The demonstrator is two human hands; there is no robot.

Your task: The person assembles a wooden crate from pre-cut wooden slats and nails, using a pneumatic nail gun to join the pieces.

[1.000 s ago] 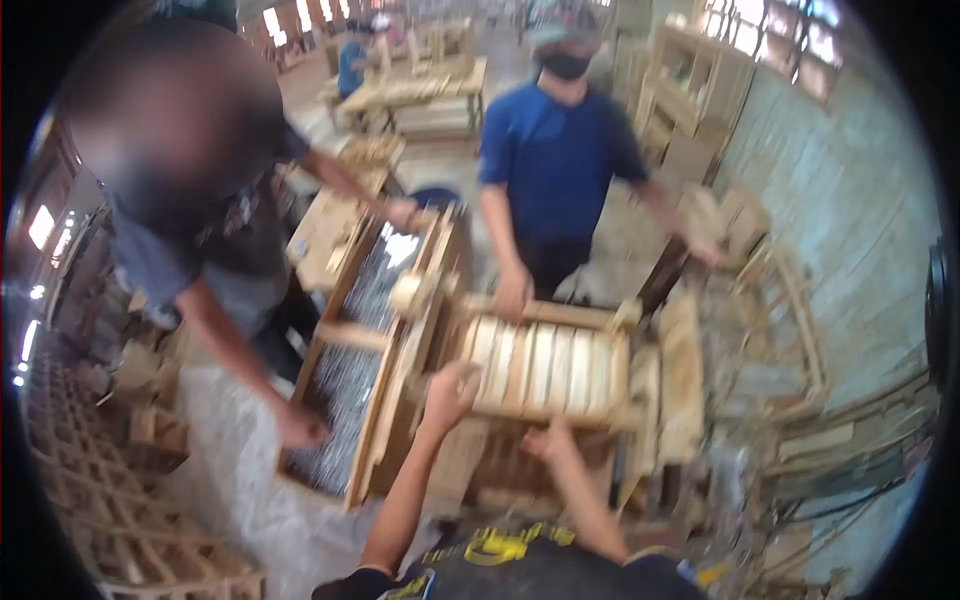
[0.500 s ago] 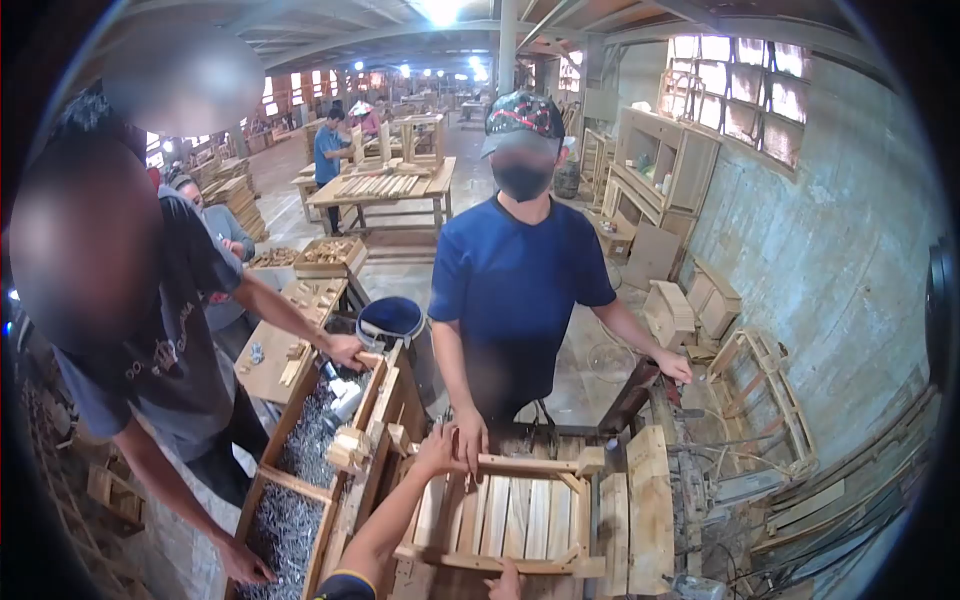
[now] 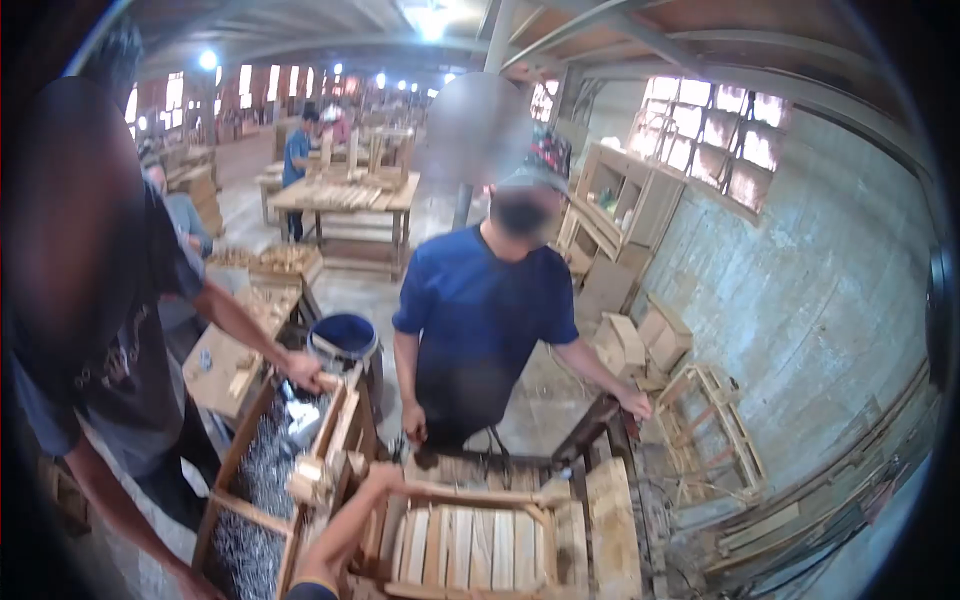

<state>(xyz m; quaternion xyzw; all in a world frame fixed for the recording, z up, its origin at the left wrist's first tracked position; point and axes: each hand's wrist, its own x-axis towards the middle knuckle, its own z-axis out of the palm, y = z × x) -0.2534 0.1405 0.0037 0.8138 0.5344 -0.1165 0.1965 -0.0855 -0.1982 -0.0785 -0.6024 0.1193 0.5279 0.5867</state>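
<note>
A slatted wooden frame [image 3: 460,545], with pale parallel slats between its rails, lies at the bottom middle of the head view. My left hand [image 3: 384,480] reaches in from below and grips its far-left corner; the fingertips are blurred. My right hand is out of sight. Just beyond the frame, the hand [image 3: 413,422] of a person in a blue T-shirt hangs apart from mine. That person's other hand [image 3: 634,402] rests at the right end of the workbench.
Left of my arm stands a divided wooden box [image 3: 262,520] of small metal fasteners, with wood blocks [image 3: 312,478] on its edge. A second person in a dark T-shirt [image 3: 130,350] leans over it. A blue bucket [image 3: 343,336] stands behind. Wide boards [image 3: 612,530] flank the frame.
The camera has turned, shifting the scene left. My right hand has dropped out of view. The blue-shirted person's hand has come off the frame beside my left hand, which stays at the corner.
</note>
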